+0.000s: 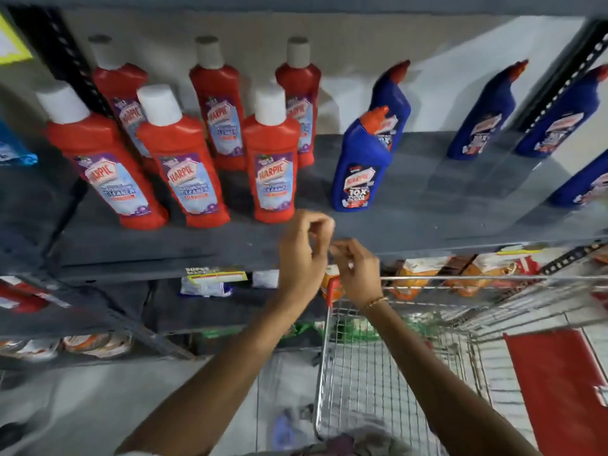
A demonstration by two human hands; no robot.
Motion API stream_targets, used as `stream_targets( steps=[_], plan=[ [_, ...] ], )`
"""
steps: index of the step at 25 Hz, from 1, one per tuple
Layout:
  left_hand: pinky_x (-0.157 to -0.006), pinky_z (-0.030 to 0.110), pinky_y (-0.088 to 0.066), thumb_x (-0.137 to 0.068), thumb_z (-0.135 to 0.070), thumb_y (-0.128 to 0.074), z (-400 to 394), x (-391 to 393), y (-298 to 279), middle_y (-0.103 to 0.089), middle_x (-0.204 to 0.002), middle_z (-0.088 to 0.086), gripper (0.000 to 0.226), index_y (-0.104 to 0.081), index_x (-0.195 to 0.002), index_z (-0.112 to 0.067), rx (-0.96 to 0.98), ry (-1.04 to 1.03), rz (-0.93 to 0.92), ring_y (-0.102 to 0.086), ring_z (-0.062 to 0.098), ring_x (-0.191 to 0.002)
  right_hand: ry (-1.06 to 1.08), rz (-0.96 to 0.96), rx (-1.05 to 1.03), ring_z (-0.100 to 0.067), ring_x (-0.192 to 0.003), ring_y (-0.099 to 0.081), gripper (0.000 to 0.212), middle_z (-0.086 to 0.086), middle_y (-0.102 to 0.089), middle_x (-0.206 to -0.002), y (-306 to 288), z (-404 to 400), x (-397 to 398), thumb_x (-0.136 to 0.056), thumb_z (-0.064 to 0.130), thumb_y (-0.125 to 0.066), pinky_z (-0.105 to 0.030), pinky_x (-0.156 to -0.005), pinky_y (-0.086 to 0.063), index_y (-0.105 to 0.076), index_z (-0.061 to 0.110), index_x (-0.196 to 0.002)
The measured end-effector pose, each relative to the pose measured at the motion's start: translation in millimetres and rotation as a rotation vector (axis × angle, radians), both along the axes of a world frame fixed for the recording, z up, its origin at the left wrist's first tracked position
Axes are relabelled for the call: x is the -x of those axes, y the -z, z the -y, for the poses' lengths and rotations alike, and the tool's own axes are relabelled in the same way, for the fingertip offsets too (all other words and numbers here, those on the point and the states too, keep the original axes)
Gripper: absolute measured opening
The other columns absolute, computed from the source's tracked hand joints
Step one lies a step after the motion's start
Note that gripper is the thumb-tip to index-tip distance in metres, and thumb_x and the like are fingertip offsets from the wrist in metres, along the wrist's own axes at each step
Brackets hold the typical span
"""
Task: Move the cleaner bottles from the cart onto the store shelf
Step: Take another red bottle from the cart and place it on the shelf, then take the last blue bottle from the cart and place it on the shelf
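Left hand (pixel 304 251), right hand (pixel 357 271): grip of each loosely curled, grasping nothing, fingertips near one another above the shelf's front edge
Grey metal store shelf (pixel 230 245): six red white-capped cleaner bottles (pixel 184 172) standing at left; blue angled-neck cleaner bottles (pixel 360 166) at right
Silver wire cart (pixel 378 373): no bottles visible in the basket
Judgement: stocking looks complete or nearly so

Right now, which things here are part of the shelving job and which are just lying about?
Part of the job:
red Harpic bottles
blue Harpic bottles
grey shelf
wire cart
left hand and right hand, both holding nothing

Just there:
orange packets on the lower shelf
white packet
red panel
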State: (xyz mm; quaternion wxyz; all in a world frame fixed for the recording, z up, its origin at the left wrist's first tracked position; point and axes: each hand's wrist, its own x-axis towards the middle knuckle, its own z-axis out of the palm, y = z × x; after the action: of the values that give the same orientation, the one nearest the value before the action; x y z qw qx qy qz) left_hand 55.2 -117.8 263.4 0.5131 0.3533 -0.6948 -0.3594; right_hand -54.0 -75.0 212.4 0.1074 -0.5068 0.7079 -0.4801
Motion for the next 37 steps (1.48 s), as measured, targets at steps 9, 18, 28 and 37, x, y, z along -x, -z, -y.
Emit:
stream_targets(
  steps=[9,18,28,37],
  plan=[
    [-0.059,0.014,-0.047,-0.09,-0.008,-0.055,-106,117,140,-0.058,-0.069,0.002,0.02,-0.06,-0.1,0.009,-0.906,0.355,0.312,-0.057,-0.005,-0.051,0.281,0.161,-0.365,-0.02,-0.072,-0.064,0.005,-0.02,-0.072,-0.08,100,-158,146,-0.08,0.0,-0.064,-0.01,-0.059,-0.035,-0.069,0.0,-0.081],
    [-0.059,0.029,-0.038,-0.083,-0.026,-0.055,-206,216,280,-0.048,-0.062,0.001,0.028,-0.046,-0.057,-0.019,-1.171,0.386,0.868,-0.051,0.015,-0.06,0.378,0.483,-1.21,-0.022,-0.066,-0.056,0.025,-0.011,-0.06,-0.069,258,-279,253,-0.086,0.017,-0.052,-0.022,-0.057,-0.042,-0.068,0.004,-0.071],
    [-0.07,0.027,-0.056,-0.088,-0.031,-0.06,-243,243,351,-0.068,-0.096,0.008,0.033,-0.06,-0.107,-0.004,-1.304,0.288,0.907,-0.064,0.021,-0.08,0.414,1.027,-1.052,-0.021,-0.082,-0.058,0.023,-0.01,-0.063,-0.096,324,-290,254,-0.09,0.005,-0.047,-0.023,-0.067,-0.05,-0.063,0.002,-0.107],
    [-0.091,0.052,-0.048,-0.086,0.002,-0.057,-209,230,235,-0.058,-0.107,0.024,0.02,-0.044,-0.099,-0.005,-1.122,0.328,0.362,-0.056,0.03,-0.1,0.065,1.302,-0.554,0.008,-0.066,-0.061,0.031,0.024,-0.07,-0.065,216,-266,278,-0.082,-0.005,-0.053,-0.013,-0.065,-0.048,-0.058,0.026,-0.079]
  ],
)
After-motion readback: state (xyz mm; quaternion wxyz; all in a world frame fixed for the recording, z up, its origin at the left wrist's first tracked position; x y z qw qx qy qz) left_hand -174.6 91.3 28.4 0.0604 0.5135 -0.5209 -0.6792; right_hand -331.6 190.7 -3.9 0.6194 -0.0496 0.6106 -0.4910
